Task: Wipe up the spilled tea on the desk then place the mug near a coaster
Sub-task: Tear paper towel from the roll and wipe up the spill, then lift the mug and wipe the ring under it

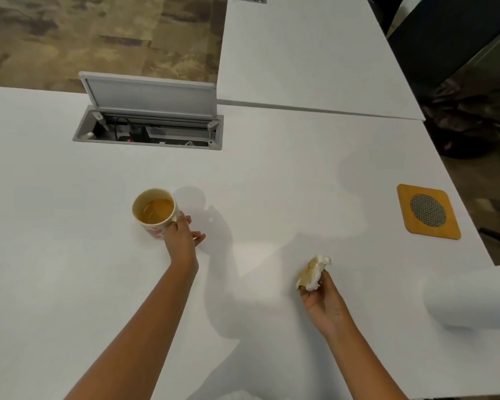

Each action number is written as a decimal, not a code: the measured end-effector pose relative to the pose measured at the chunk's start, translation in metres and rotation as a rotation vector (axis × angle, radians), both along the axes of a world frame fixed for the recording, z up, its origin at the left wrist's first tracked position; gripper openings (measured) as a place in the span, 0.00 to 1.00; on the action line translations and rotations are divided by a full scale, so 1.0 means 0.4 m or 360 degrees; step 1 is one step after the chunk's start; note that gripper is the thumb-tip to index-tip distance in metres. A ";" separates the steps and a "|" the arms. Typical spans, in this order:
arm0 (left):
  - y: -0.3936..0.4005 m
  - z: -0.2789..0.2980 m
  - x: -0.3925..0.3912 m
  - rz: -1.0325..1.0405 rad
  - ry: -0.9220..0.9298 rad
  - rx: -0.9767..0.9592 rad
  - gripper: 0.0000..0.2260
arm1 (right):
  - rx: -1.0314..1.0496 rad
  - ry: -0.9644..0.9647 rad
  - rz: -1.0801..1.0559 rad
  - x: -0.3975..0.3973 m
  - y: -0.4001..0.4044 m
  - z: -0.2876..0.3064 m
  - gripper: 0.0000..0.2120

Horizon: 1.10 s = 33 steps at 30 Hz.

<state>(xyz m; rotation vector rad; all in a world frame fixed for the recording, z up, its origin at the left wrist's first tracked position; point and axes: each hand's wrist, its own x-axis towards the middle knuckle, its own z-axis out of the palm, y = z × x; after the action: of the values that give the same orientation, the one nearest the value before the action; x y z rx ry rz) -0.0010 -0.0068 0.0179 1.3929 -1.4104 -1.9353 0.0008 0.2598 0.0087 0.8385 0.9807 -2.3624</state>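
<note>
Left hand [182,235] fingers clamped on mug [155,212], right hand [321,295] pinching stained tissue [313,274]: carry level toward coaster [428,211] at worktop's right edge.

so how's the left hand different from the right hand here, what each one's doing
The left hand reaches far forward and grips the mug of tea by its handle side; the right hand stays nearer the body and pinches a crumpled, tea-stained paper towel. The left hand's mug rests on the desk; the right hand holds its towel up, fingers pointing upward. Both hold something, and both are over the same white desk.
</note>
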 end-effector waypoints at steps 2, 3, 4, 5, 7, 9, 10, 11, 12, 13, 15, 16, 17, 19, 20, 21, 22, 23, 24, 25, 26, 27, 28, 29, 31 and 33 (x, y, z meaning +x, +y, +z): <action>0.008 -0.005 -0.005 0.0074 -0.0035 -0.0029 0.10 | -0.0053 -0.0009 0.0001 0.005 0.009 -0.008 0.08; 0.013 -0.007 -0.003 0.0124 -0.0059 -0.0057 0.11 | -0.0089 -0.0022 -0.0007 0.008 0.012 -0.010 0.09; 0.016 -0.007 0.001 0.0171 -0.0083 -0.0098 0.11 | -0.0125 -0.0029 -0.0015 0.009 0.015 -0.013 0.09; 0.018 -0.009 0.008 0.0214 -0.0109 -0.0144 0.12 | -0.0156 -0.0031 -0.0020 0.010 0.017 -0.014 0.10; 0.015 -0.013 0.026 0.0281 -0.0149 -0.0168 0.17 | -0.0210 -0.0034 -0.0017 0.010 0.018 -0.016 0.09; 0.005 -0.016 0.041 0.0332 -0.0163 -0.0077 0.20 | -0.0256 -0.0034 -0.0014 0.009 0.017 -0.020 0.08; 0.000 -0.016 0.047 0.0348 -0.0163 -0.0032 0.20 | -0.0260 -0.0029 -0.0010 0.008 0.018 -0.022 0.07; -0.006 -0.013 0.053 0.0366 -0.0162 -0.0004 0.20 | -0.0267 -0.0020 0.0000 0.006 0.018 -0.019 0.07; -0.014 -0.010 0.059 0.0388 -0.0161 0.0012 0.21 | -0.0288 0.0001 0.0004 0.006 0.016 -0.017 0.09; -0.022 -0.008 0.065 0.0410 -0.0159 0.0019 0.21 | -0.0309 0.0017 0.0017 0.004 0.016 -0.018 0.14; -0.042 -0.005 0.077 0.0445 -0.0179 0.0014 0.22 | -0.0328 0.0024 0.0070 0.001 0.014 -0.015 0.14; -0.053 -0.004 0.083 0.0451 -0.0197 0.0003 0.23 | -0.0346 0.0029 0.0093 0.000 0.012 -0.013 0.10; -0.063 -0.003 0.090 0.0440 -0.0214 -0.0019 0.23 | -0.0374 0.0039 0.0101 0.001 0.011 -0.013 0.10; -0.079 0.001 0.105 0.0381 -0.0232 -0.0084 0.22 | -0.0440 0.0071 0.0116 0.002 0.012 -0.017 0.19; -0.084 0.004 0.113 0.0341 -0.0229 -0.0116 0.20 | -0.0451 0.0082 0.0123 0.003 0.014 -0.014 0.22; -0.088 0.007 0.124 0.0295 -0.0216 -0.0152 0.19 | -0.0452 0.0088 0.0130 0.005 0.014 -0.009 0.23; -0.090 0.012 0.135 0.0238 -0.0200 -0.0203 0.19 | -0.0431 0.0075 0.0122 0.008 0.015 -0.006 0.23; -0.089 0.019 0.147 0.0173 -0.0187 -0.0259 0.19 | -0.0412 0.0050 0.0120 0.010 0.014 -0.005 0.22; -0.087 0.028 0.159 0.0105 -0.0176 -0.0301 0.19 | -0.0382 0.0019 0.0112 0.013 0.013 -0.002 0.17; -0.082 0.038 0.169 0.0048 -0.0159 -0.0319 0.19 | -0.0351 -0.0028 0.0083 0.014 0.018 -0.008 0.09; -0.074 0.050 0.178 0.0002 -0.0129 -0.0322 0.19 | -0.0315 -0.0062 0.0050 0.017 0.017 -0.005 0.03; -0.063 0.064 0.186 -0.0044 -0.0098 -0.0332 0.19 | -0.0286 -0.0094 -0.0002 0.019 0.019 -0.013 0.08; -0.050 0.080 0.194 -0.0093 -0.0072 -0.0352 0.20 | -0.0276 -0.0123 -0.0020 0.019 0.019 -0.021 0.11; -0.033 0.096 0.199 -0.0147 -0.0051 -0.0368 0.21 | -0.0289 -0.0128 -0.0020 0.020 0.014 -0.020 0.11; 0.006 0.133 0.207 -0.0237 0.0003 -0.0351 0.21 | -0.0304 -0.0132 0.0060 0.023 -0.004 -0.004 0.05; 0.046 0.169 0.212 -0.0312 0.0052 -0.0294 0.18 | -0.0332 -0.0109 0.0156 0.023 -0.030 0.005 0.14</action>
<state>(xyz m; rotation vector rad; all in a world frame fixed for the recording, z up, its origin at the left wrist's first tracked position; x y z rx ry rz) 0.0838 0.0117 0.0857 1.1726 -1.7172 -1.8765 0.0098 0.2480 0.0109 0.7675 0.7161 -2.2884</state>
